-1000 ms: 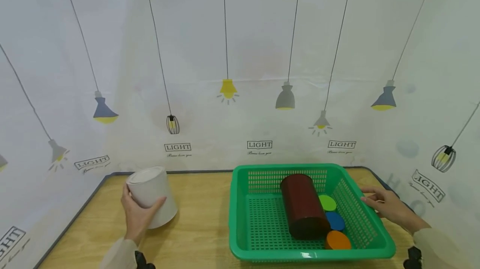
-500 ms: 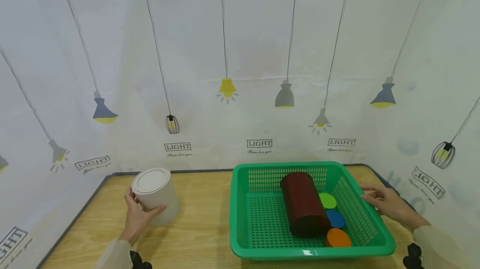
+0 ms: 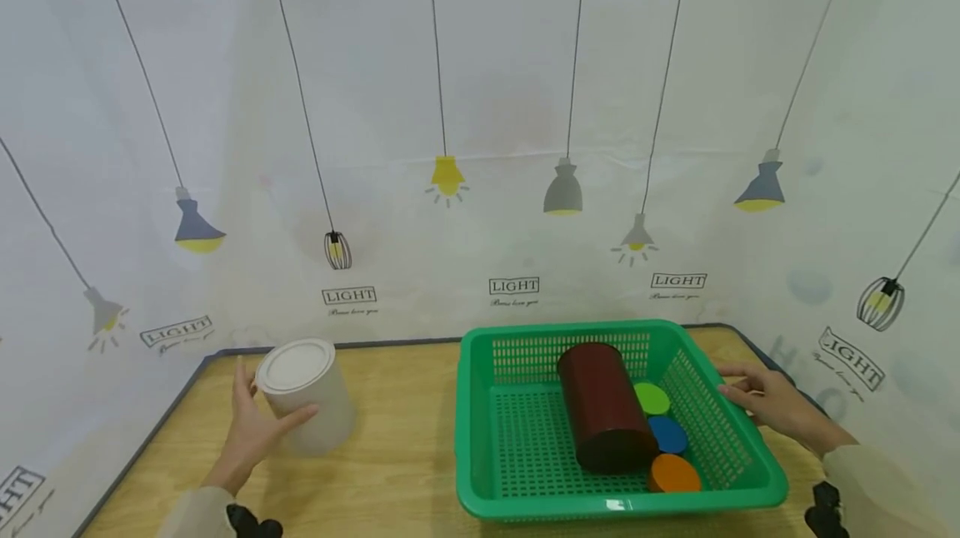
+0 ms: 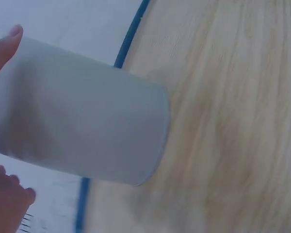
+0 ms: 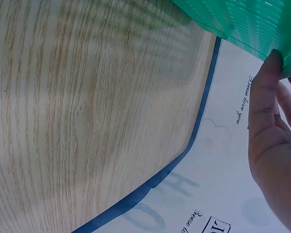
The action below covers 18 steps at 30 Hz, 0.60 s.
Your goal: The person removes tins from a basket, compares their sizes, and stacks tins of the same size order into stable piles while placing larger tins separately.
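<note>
A white lidded can point(image 3: 313, 405) stands upright on the left of the wooden table. My left hand point(image 3: 251, 430) is beside it, thumb and fingers spread to either side. In the left wrist view, a gap shows between the fingers point(image 4: 12, 194) and the white can's wall. At the right, my right hand point(image 3: 783, 409) pinches the right rim of a green plastic basket point(image 3: 468, 421) between thumb and fingers. Inside the basket lie a dark red cylinder point(image 3: 603, 405) on its side and three round pieces: lime green point(image 3: 652, 398), blue point(image 3: 667, 435) and orange point(image 3: 675, 474).
The wooden table point(image 3: 397, 430) has a dark blue edge strip and shows between the can and the basket. A pale wall covering point(image 3: 420, 271) printed with hanging lamps rises right behind and at both sides.
The white can has gone from tilted to upright on the table. My left hand has loosened from it and drawn a little left. The right hand stays at the basket rim.
</note>
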{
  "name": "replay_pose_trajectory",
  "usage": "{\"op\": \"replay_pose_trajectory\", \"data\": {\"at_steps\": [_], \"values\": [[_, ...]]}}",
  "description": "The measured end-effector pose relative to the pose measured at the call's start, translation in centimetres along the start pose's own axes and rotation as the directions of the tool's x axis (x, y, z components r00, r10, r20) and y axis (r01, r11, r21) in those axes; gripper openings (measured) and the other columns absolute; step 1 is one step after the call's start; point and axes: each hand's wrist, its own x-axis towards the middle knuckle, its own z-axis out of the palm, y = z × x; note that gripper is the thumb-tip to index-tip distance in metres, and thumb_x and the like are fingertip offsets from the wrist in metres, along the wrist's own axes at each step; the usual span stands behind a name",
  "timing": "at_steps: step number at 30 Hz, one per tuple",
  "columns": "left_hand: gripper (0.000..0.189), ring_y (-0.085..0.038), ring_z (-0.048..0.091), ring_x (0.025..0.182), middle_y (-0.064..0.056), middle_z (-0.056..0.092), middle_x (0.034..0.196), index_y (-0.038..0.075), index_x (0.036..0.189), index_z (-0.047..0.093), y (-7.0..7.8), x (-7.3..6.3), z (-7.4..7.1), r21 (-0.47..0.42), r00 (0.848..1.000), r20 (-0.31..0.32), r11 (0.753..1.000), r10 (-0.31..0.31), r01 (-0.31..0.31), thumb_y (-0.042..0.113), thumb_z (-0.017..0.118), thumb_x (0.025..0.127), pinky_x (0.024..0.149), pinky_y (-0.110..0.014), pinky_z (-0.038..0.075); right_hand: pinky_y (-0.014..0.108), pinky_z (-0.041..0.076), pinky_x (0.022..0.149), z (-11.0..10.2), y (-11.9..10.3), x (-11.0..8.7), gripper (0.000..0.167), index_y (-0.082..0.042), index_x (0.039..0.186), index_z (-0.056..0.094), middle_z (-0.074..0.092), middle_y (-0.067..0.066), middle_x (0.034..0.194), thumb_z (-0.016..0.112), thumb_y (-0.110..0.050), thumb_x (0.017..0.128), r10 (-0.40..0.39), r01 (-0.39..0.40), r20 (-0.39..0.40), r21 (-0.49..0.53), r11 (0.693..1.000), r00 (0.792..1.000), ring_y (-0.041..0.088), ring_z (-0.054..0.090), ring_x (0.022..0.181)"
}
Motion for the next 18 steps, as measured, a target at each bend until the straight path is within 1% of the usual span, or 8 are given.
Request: {"op": "replay_pose_trajectory", "data": {"at_steps": [1, 3, 5, 8, 11, 14, 15, 18], "values": [[0.122, -0.044, -0.011, 0.128, -0.023, -0.016, 0.142, 0.022, 0.133, -0.031, 0.5, 0.0, -0.3, 0.032, 0.999, -0.019, 0.999, 0.042, -0.041, 0.029, 0.074, 0.071, 0.093, -0.066, 0.002, 0.037, 0.05, 0.064, 0.0, 0.0, 0.0, 0.059, 0.013, 0.129, 0.03, 0.055, 0.02, 0.1, 0.048, -0.028, 0.092, -0.007, 0.007, -0.001, -0.003, 1.0, 1.0, 0.022, 0.055, 0.08], [0.121, -0.044, -0.009, 0.127, -0.023, -0.012, 0.143, 0.021, 0.137, -0.024, 1.6, 0.1, -0.6, 0.075, 0.988, -0.08, 0.989, 0.135, -0.129, 0.026, 0.076, 0.069, 0.092, -0.068, 0.002, 0.036, 0.05, 0.064, 0.0, 0.1, 0.0, 0.058, 0.013, 0.129, 0.03, 0.055, 0.019, 0.099, 0.048, -0.028, 0.092, -0.003, 0.003, -0.005, 0.002, 1.0, 1.0, 0.022, 0.055, 0.079], [0.118, -0.041, -0.008, 0.129, -0.02, -0.006, 0.144, 0.022, 0.139, -0.019, 3.0, 0.1, -0.8, 0.073, 0.973, -0.138, 0.982, 0.185, -0.176, 0.025, 0.076, 0.069, 0.093, -0.067, 0.0, 0.036, 0.05, 0.064, 0.0, 0.2, -0.1, 0.058, 0.013, 0.129, 0.03, 0.056, 0.018, 0.099, 0.048, -0.028, 0.092, 0.005, -0.005, -0.003, 0.005, 1.0, 1.0, 0.021, 0.054, 0.079], [0.108, -0.034, -0.001, 0.131, -0.013, 0.001, 0.146, 0.025, 0.142, -0.01, 5.5, 0.0, -0.5, -0.003, 0.959, -0.213, 0.981, 0.187, -0.192, 0.026, 0.073, 0.073, 0.098, -0.061, 0.005, 0.036, 0.05, 0.064, 0.1, 0.3, -0.2, 0.057, 0.013, 0.129, 0.03, 0.056, 0.017, 0.098, 0.048, -0.027, 0.092, 0.01, -0.011, 0.004, 0.019, 1.0, 1.0, 0.021, 0.054, 0.078], [0.092, -0.03, 0.011, 0.13, -0.01, 0.011, 0.144, 0.023, 0.143, -0.002, 8.6, 0.1, 0.5, -0.074, 0.951, -0.256, 0.978, 0.173, -0.198, 0.027, 0.066, 0.08, 0.101, -0.052, 0.014, 0.037, 0.05, 0.064, 0.2, 0.3, -0.3, 0.057, 0.014, 0.129, 0.029, 0.055, 0.018, 0.098, 0.048, -0.026, 0.093, 0.0, 0.0, 0.015, 0.025, 1.0, 1.0, 0.022, 0.054, 0.079], [0.079, -0.03, 0.021, 0.124, -0.012, 0.021, 0.137, 0.019, 0.143, 0.006, 11.6, 0.3, 2.3, -0.125, 0.948, -0.253, 0.966, 0.191, -0.228, 0.026, 0.059, 0.085, 0.099, -0.045, 0.023, 0.037, 0.05, 0.065, 0.1, 0.3, -0.2, 0.058, 0.013, 0.13, 0.029, 0.055, 0.018, 0.098, 0.048, -0.027, 0.092, 0.01, -0.01, 0.016, 0.026, 1.0, 1.0, 0.022, 0.055, 0.08], [0.075, -0.029, 0.024, 0.122, -0.013, 0.023, 0.135, 0.017, 0.143, 0.009, 12.6, 0.4, 3.0, -0.144, 0.948, -0.241, 0.959, 0.206, -0.245, 0.025, 0.058, 0.086, 0.098, -0.044, 0.025, 0.038, 0.05, 0.066, 0.0, 0.2, -0.1, 0.059, 0.013, 0.13, 0.029, 0.055, 0.018, 0.099, 0.048, -0.028, 0.092, 0.013, -0.013, 0.016, 0.027, 1.0, 1.0, 0.022, 0.055, 0.081], [0.067, -0.028, 0.03, 0.116, -0.013, 0.028, 0.13, 0.016, 0.141, 0.017, 15.2, 0.7, 5.3, -0.194, 0.956, -0.156, 0.942, 0.247, -0.275, 0.02, 0.056, 0.087, 0.095, -0.043, 0.029, 0.038, 0.05, 0.066, 0.0, 0.1, 0.0, 0.061, 0.012, 0.13, 0.029, 0.055, 0.018, 0.1, 0.049, -0.03, 0.091, 0.016, -0.016, 0.017, 0.022, 1.0, 1.0, 0.023, 0.055, 0.082]]}}
